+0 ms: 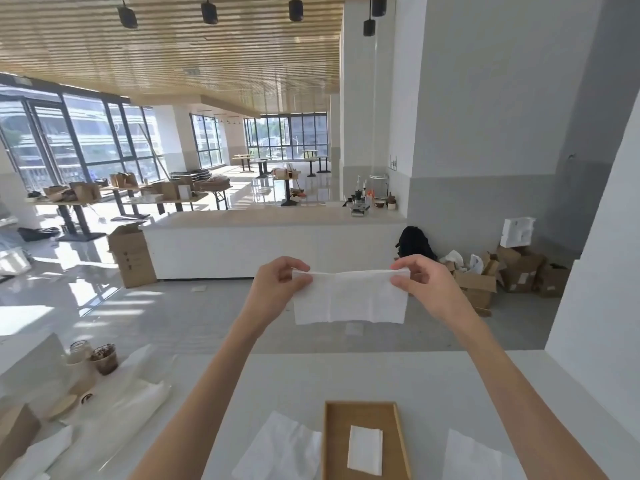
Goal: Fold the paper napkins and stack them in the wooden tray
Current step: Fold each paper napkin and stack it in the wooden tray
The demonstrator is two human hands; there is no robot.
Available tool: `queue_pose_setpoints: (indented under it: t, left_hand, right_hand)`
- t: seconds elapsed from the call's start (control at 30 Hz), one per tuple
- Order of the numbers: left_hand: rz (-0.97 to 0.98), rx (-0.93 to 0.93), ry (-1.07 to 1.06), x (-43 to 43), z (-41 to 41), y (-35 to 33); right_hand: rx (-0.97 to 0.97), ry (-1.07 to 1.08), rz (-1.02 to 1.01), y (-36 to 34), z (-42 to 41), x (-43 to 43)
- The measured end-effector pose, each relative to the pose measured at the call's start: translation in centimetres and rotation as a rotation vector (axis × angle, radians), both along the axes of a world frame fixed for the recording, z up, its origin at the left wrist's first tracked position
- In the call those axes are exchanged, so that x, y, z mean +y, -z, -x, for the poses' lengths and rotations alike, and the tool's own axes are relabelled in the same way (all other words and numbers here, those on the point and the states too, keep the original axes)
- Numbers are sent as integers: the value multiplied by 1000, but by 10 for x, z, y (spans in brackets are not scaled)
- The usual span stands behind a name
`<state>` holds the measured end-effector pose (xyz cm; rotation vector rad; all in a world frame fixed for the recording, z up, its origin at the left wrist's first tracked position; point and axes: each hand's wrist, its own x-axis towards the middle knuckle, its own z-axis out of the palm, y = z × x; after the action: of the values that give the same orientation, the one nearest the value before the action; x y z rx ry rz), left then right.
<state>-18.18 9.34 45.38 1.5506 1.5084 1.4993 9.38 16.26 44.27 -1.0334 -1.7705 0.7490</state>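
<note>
Two hands, left hand (277, 284) and right hand (420, 282), pinch the napkin (349, 296) by its top corners, held aloft beyond the wooden tray (398, 431); uneven tension could skew the fold.

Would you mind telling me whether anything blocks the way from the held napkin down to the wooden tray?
Nothing visible does. The napkin hangs above the wooden tray, which holds only one folded napkin.

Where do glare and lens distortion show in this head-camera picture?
Head view: sun through the left windows glares off the glossy floor; the wide lens bends the right wall; the napkin and both hands stay sharp.
</note>
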Motion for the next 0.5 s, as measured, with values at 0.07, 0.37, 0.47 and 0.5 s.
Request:
queue_pose_setpoints:
  t: [0.07,0.37,0.47,0.5]
  left_hand:
    - [-23,60,-63,2,6,2]
    - [58,595,-186,-2,4,16]
    - [41,672,79,-2,-18,11]
    - [57,585,176,0,-24,9]
  right_hand:
    - [2,32,-26,0,7,-2]
    - [-46,20,-165,-12,29,-17]
    - [-252,-111,-173,-29,35,-25]
    - [-312,-143,-178,-34,38,-26]
